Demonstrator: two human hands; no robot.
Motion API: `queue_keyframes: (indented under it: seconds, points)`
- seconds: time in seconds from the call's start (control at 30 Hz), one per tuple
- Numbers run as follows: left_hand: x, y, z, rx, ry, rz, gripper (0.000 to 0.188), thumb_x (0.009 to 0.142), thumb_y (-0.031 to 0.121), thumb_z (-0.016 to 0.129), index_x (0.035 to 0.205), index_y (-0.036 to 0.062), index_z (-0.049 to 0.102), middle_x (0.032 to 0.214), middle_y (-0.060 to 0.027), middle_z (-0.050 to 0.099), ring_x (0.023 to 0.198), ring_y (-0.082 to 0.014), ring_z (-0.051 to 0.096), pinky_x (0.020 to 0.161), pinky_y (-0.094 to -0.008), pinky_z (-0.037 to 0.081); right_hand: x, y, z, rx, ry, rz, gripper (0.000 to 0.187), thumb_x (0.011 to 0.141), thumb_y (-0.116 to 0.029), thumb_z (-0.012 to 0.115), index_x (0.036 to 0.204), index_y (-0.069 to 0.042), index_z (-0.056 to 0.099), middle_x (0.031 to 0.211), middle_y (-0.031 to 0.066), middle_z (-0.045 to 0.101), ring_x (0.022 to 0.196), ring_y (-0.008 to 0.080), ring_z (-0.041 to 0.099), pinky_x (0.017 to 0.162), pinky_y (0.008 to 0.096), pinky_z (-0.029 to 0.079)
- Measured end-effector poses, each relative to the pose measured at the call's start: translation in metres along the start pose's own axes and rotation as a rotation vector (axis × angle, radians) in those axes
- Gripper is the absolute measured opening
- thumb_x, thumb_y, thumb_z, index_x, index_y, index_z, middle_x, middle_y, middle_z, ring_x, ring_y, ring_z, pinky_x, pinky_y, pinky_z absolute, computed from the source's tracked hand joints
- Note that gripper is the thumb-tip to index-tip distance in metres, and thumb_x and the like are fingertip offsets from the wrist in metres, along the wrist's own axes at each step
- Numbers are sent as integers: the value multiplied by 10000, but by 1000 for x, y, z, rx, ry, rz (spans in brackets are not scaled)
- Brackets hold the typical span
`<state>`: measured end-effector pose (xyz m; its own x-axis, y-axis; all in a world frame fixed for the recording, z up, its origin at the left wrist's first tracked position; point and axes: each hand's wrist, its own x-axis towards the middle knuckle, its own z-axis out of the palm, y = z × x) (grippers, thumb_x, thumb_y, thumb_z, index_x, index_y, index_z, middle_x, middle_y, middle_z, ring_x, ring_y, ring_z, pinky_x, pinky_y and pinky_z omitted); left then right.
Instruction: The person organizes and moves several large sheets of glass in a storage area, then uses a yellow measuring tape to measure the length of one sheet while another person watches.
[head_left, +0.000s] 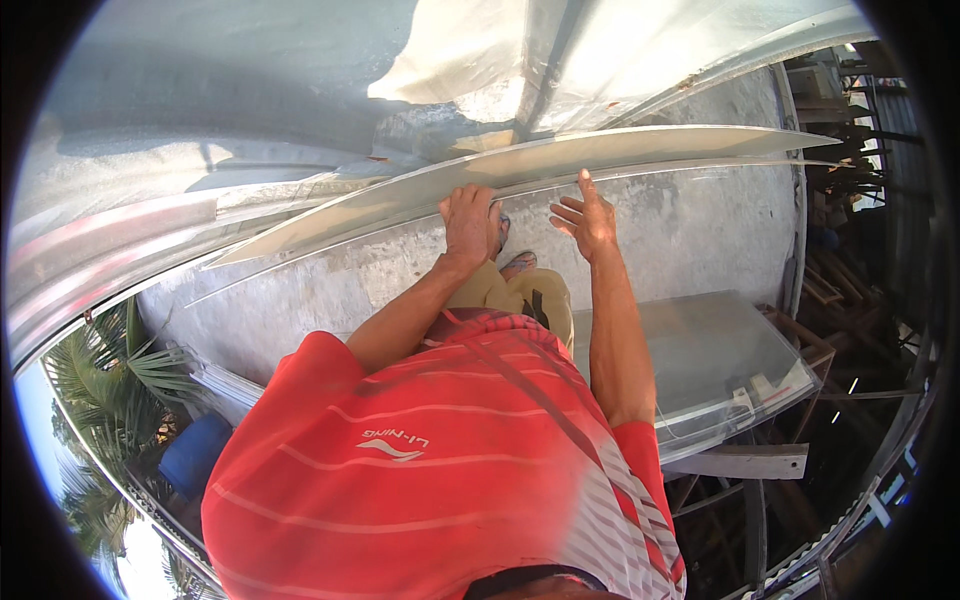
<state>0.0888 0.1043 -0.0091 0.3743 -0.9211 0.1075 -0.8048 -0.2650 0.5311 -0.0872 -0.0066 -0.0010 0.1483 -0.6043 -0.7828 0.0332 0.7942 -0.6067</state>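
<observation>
A long, thin grey sheet (620, 148) stretches across in front of me, tilted up, with a second thin edge running just below it. My left hand (468, 225) has its fingers bent over the near edge of the sheet, close to the middle. To the right of it, my right hand (590, 220) is open. Its fingers are apart and point left, while its thumb reaches up near the lower edge. Whether the thumb touches that edge I cannot tell. Both feet in sandals show below, between the hands.
Concrete floor (720, 230) lies underfoot. A clear-looking sheet (690, 350) rests on a frame at my right, with timber (740, 462) beneath. Large shiny metal sheets (280, 90) rise in front. A blue container (195, 455) and palm fronds (120, 360) are at lower left.
</observation>
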Motion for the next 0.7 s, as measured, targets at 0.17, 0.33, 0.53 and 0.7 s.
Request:
queue_keyframes:
  seconds: [0.17,0.33,0.53,0.7]
  points:
    - [-13,1,4,-14,22,-16,201,770,149,667,944,84,590,968,-89,552,982,-279,503,864,-427,328,7,-1,19,22,44,14,715,899,-424,566,1338,92,341,1251,339,441,1007,404,604,746,416,577]
    - [-32,-8,-22,-54,-85,9,323,766,172,675,1066,93,586,1107,-90,550,1094,-272,477,922,-429,317,11,6,21,7,34,-22,424,887,-172,465,1184,129,437,1131,260,511,869,354,631,743,401,587]
    - [-76,-80,-111,330,-10,-195,532,745,218,719,1233,138,522,1262,-77,488,1226,-285,413,1004,-500,269,13,15,17,7,29,-65,412,868,-136,440,1179,134,436,1083,250,544,882,343,629,753,409,583]
    - [-117,-159,-160,425,79,-263,481,746,295,740,1160,109,579,1168,-101,556,1179,-310,453,1000,-486,290,20,16,21,-63,49,-77,435,867,-136,443,1186,158,407,1084,278,536,921,360,620,757,414,575]
